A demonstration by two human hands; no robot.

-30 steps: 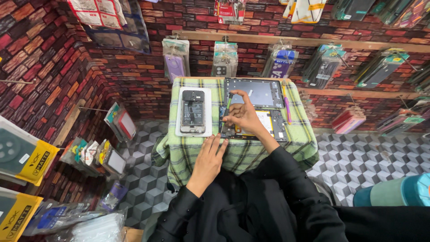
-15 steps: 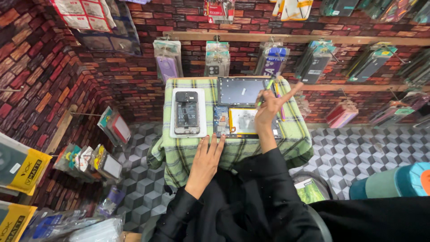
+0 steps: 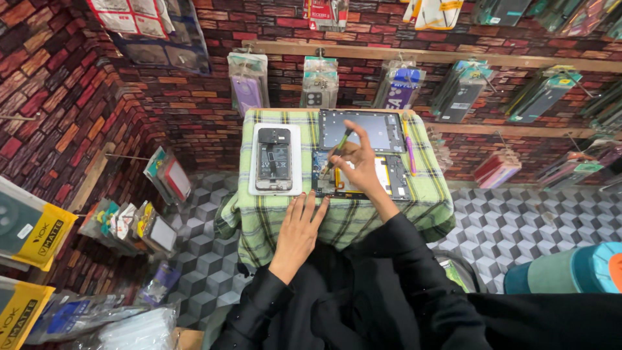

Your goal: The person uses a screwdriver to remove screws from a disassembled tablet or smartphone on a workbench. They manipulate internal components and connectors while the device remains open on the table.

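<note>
Right hand (image 3: 358, 170) pinched thin dark tool (image 3: 338, 148), tip angled down onto opened tablet body (image 3: 360, 176), likely for fine reach among exposed parts. Left hand (image 3: 299, 228) lay flat and empty, fingers spread on checked cloth (image 3: 272, 214) at near table edge, seemingly bracing. Detached screen panel (image 3: 369, 129) parked behind tablet. Opened phone (image 3: 274, 159) rested on white mat (image 3: 254, 155), left of tablet, apart from it. Pink pen-like tool (image 3: 409, 150) lay along tablet's right side.

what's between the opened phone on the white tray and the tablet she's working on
Only a strip of green plaid cloth separates the opened phone on its white tray from the tablet; head view.
</note>
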